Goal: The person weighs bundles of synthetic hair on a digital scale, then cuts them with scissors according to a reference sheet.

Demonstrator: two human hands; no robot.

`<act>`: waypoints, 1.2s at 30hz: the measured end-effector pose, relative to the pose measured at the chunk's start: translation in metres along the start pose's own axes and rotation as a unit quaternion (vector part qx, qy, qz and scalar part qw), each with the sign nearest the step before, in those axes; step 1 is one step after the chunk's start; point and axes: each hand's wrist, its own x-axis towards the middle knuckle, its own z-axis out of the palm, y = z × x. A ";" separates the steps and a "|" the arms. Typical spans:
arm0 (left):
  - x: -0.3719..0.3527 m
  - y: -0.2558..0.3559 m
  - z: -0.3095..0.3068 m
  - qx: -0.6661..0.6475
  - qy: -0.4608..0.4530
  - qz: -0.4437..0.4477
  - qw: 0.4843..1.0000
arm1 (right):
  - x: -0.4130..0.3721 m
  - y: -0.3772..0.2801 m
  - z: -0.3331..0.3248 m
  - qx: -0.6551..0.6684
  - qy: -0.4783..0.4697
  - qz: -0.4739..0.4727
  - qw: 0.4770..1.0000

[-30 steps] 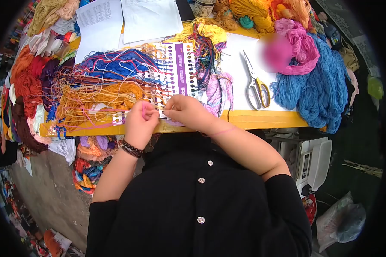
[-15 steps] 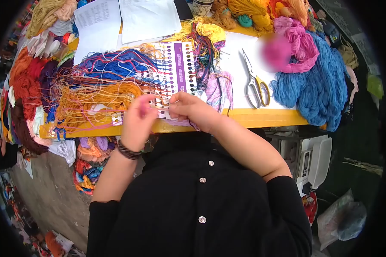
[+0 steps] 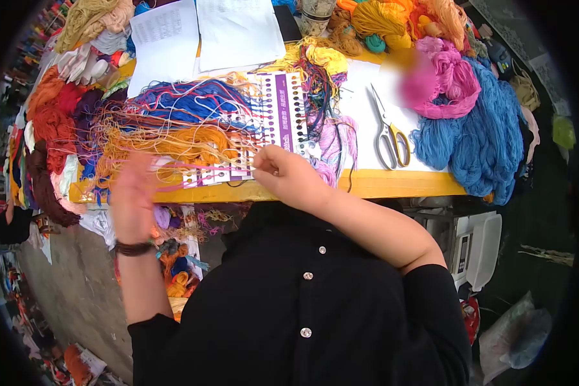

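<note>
A white punched thread card [image 3: 280, 116] with a purple band lies near the front edge of the table, floss strands looped through its holes. My right hand [image 3: 291, 179] is closed in a pinch at the card's lower part, fingertips against its edge where pink thread [image 3: 202, 174] meets the holes. The pink thread runs left from there toward my left hand [image 3: 134, 196], which is smeared by motion, so its fingers cannot be made out. Orange floss [image 3: 199, 147] and blue floss [image 3: 186, 103] spread left from the card.
Scissors [image 3: 390, 135] with grey and yellow handles lie on white paper to the right. Beyond them are pink yarn [image 3: 453, 83] and blue yarn [image 3: 486, 128]. Printed sheets [image 3: 164, 45] lie at the back. Red skeins [image 3: 51, 112] pile at the left. A scale [image 3: 466, 251] stands below right.
My left hand has moved left and slightly down, away from my right hand, and the pink thread stretches between them. My right hand stays at the card. The whole view has shifted slightly.
</note>
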 end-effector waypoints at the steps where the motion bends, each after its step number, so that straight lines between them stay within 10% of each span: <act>1: -0.018 -0.009 0.043 0.043 -0.049 -0.038 0.997 | -0.001 -0.023 -0.001 0.010 -0.002 -0.033 0.999; 5: -0.051 -0.020 0.120 -0.069 -0.185 -0.088 0.976 | 0.000 -0.066 0.002 -0.056 0.033 -0.222 0.973; 12: -0.055 -0.030 0.137 -0.109 -0.153 -0.079 0.979 | -0.014 -0.080 0.007 0.205 -0.043 0.037 0.977; 14: -0.052 -0.035 0.114 -0.149 -0.225 -0.060 0.961 | -0.015 -0.067 -0.001 0.272 -0.026 -0.029 0.961; 19: -0.041 -0.019 0.012 -0.543 0.023 -0.190 0.818 | -0.056 -0.102 -0.141 0.485 0.075 -0.050 0.870; 21: -0.036 -0.049 -0.119 -0.479 -0.026 -0.132 0.867 | -0.084 -0.091 -0.207 0.302 0.292 -0.096 0.902; 23: -0.045 -0.037 -0.198 -0.405 0.196 -0.066 0.890 | -0.117 -0.073 -0.278 0.069 0.498 -0.065 0.862; 25: -0.056 -0.014 -0.180 -0.164 0.495 -0.003 0.853 | -0.143 -0.042 -0.329 -0.287 0.652 -0.053 0.700; 26: -0.058 -0.003 -0.151 -0.065 0.551 0.005 0.832 | -0.138 -0.042 -0.321 -0.307 0.623 -0.086 0.715; 30: -0.030 -0.033 -0.154 -0.093 0.243 -0.068 0.963 | -0.070 0.002 -0.177 -0.181 0.321 -0.133 0.920; 33: -0.017 -0.045 -0.027 -0.174 0.054 -0.223 0.958 | -0.030 -0.002 -0.060 -0.368 0.023 -0.130 0.920; 36: -0.021 -0.056 0.061 -0.039 -0.069 -0.279 0.957 | -0.014 0.028 -0.008 -0.370 -0.038 -0.148 0.916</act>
